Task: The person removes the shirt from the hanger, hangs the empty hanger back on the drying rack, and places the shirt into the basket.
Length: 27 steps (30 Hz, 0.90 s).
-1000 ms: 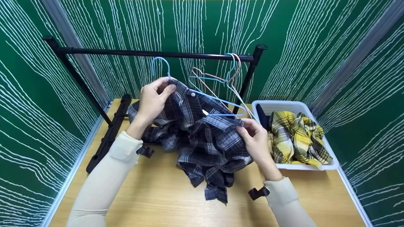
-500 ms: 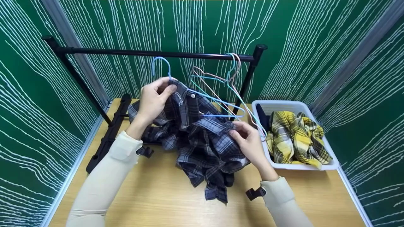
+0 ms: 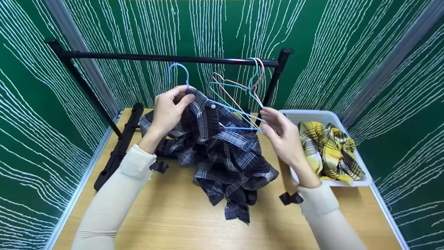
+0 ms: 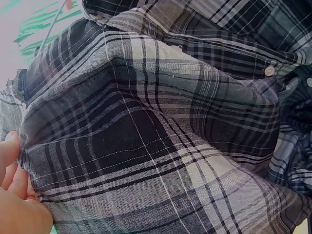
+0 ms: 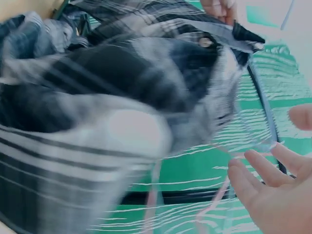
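A dark grey plaid shirt [image 3: 229,156] hangs crumpled in front of me, with a white button near its collar. My left hand [image 3: 170,109] pinches the collar beside the neck of a blue hanger [image 3: 178,66], whose hook rises above the fingers. One shoulder of the hanger is inside the shirt; its right end sticks out bare. Around that end is my right hand [image 3: 282,137], thumb and fingers apart, off the cloth. In the right wrist view the fingers [image 5: 265,170] are spread, and the shirt [image 5: 122,87] is blurred. The left wrist view is filled by the plaid cloth [image 4: 146,122].
Behind stands a black clothes rack [image 3: 156,57]. A pink hanger [image 3: 260,71] and a teal hanger [image 3: 229,84] hang near its right end. On the right of the wooden table [image 3: 166,211], a white basket [image 3: 308,113] holds a yellow plaid garment [image 3: 333,152].
My right hand has let go of the shirt's edge and moved up and right to the hanger's bare end. The released cloth has dropped. My left hand stays nearly in place.
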### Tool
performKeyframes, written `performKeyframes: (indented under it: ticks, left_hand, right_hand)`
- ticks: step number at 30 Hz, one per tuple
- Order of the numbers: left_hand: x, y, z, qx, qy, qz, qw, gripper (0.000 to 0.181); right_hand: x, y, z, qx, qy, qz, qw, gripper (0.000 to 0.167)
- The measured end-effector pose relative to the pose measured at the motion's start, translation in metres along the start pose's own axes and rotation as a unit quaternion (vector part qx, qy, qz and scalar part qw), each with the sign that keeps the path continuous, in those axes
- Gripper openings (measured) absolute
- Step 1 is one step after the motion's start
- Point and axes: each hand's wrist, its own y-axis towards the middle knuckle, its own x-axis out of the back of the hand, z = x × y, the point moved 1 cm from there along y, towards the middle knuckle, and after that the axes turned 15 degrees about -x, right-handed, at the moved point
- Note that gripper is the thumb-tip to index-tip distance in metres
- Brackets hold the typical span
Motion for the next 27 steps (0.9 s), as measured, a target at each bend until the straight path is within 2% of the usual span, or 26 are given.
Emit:
performKeyframes:
  ticks: [4, 9, 15, 19, 27]
  left_hand:
    - [-0.001, 0.0, -0.001, -0.006, 0.002, 0.003, 1.0, 0.02]
    - [-0.003, -0.001, -0.003, -0.017, 0.011, 0.008, 0.9998, 0.021]
    - [-0.007, -0.002, -0.005, -0.033, 0.032, 0.017, 0.9988, 0.022]
    - [-0.008, -0.002, -0.006, -0.04, 0.029, 0.02, 0.9986, 0.021]
    - [-0.012, -0.003, -0.006, -0.054, 0.025, 0.029, 0.9978, 0.02]
  right_hand:
    - [0.0, 0.013, 0.019, 0.053, -0.093, 0.008, 0.9942, 0.038]
    - [-0.01, 0.029, 0.035, 0.075, -0.164, 0.056, 0.982, 0.033]
    - [-0.027, 0.044, 0.044, 0.058, -0.189, 0.105, 0.9747, 0.029]
    - [-0.037, 0.049, 0.046, 0.055, -0.194, 0.114, 0.9728, 0.022]
    - [-0.049, 0.053, 0.043, 0.06, -0.177, 0.119, 0.9751, 0.016]
